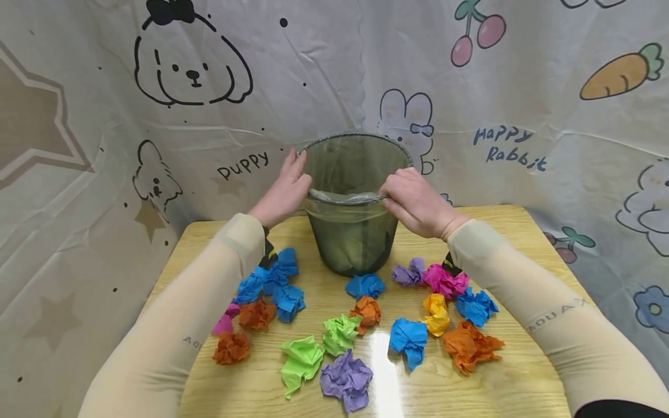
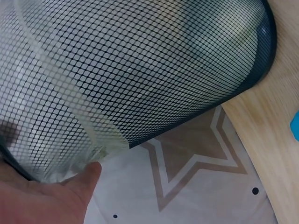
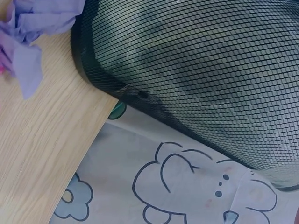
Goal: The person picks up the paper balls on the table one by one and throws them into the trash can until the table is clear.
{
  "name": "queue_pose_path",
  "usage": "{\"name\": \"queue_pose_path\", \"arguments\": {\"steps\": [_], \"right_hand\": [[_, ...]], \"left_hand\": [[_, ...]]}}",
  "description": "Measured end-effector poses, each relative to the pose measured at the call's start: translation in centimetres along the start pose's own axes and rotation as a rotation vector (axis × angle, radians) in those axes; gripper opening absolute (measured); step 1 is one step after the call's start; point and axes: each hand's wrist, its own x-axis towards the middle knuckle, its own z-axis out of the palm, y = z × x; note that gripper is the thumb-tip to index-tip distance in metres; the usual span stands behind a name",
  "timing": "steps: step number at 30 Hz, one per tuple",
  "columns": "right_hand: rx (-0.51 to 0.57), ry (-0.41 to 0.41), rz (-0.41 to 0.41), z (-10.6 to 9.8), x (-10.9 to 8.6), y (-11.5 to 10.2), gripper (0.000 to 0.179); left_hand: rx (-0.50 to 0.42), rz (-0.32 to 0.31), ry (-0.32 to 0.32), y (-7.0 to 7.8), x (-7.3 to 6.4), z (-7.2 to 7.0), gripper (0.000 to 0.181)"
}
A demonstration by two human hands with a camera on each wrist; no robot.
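A dark mesh wastebasket [image 1: 351,247] stands upright near the back of the table, lined with a thin translucent bag [image 1: 347,198] folded over its rim. My left hand [image 1: 284,194] grips the liner at the left side of the rim. In the left wrist view, that hand's thumb [image 2: 88,179] lies against the folded liner edge [image 2: 108,135] outside the mesh. On the opposite side, my right hand [image 1: 422,203] curls its fingers over the rim and the liner. The right wrist view shows only the mesh side of the basket [image 3: 196,70], with the hand out of sight.
Several crumpled paper balls lie in front of the basket: a blue one [image 1: 366,285] close to its base, green [image 1: 302,361], purple [image 1: 347,380] and orange ones [image 1: 470,347] nearer. A printed curtain [image 1: 313,69] hangs behind the wooden table [image 1: 522,244].
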Motion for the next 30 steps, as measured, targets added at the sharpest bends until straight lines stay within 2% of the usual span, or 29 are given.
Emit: {"name": "queue_pose_path", "arguments": {"steps": [5,10,13,16,18,21,24,26,28,30], "right_hand": [[-0.007,-0.014,-0.013,-0.1,-0.4,0.1,0.031],[-0.045,-0.012,0.033,-0.1,-0.9,-0.5,0.058],[-0.064,0.028,0.068,-0.1,-1.1,-1.0,0.069],[-0.087,0.11,0.127,-0.3,-0.9,-1.3,0.07],[-0.083,0.172,0.221,-0.6,-0.6,-1.6,0.069],[-0.02,0.201,0.491,-1.1,0.4,-2.2,0.07],[0.112,0.121,0.808,-1.5,1.6,-2.8,0.076],[0.187,0.029,0.971,-1.6,2.2,-3.0,0.081],[0.243,-0.039,1.057,-1.5,2.6,-2.9,0.083],[0.277,-0.073,1.093,-1.4,2.8,-2.8,0.08]], "left_hand": [[-0.003,-0.018,0.023,0.0,-0.1,0.6,0.07],[0.026,-0.022,0.032,0.1,-0.2,0.7,0.07],[0.034,-0.016,0.038,0.2,-0.3,0.5,0.07],[0.02,-0.019,0.062,0.5,-0.3,0.1,0.07],[0.009,-0.016,0.083,0.7,-0.3,-0.1,0.071],[0.002,-0.03,0.097,1.2,-0.1,-0.5,0.072],[0.016,-0.058,0.077,1.5,0.3,-0.7,0.072],[0.021,-0.086,0.051,1.4,0.5,-0.7,0.07],[0.022,-0.103,0.026,1.2,0.7,-0.7,0.069],[0.022,-0.116,0.009,1.1,0.7,-0.7,0.07]]}}
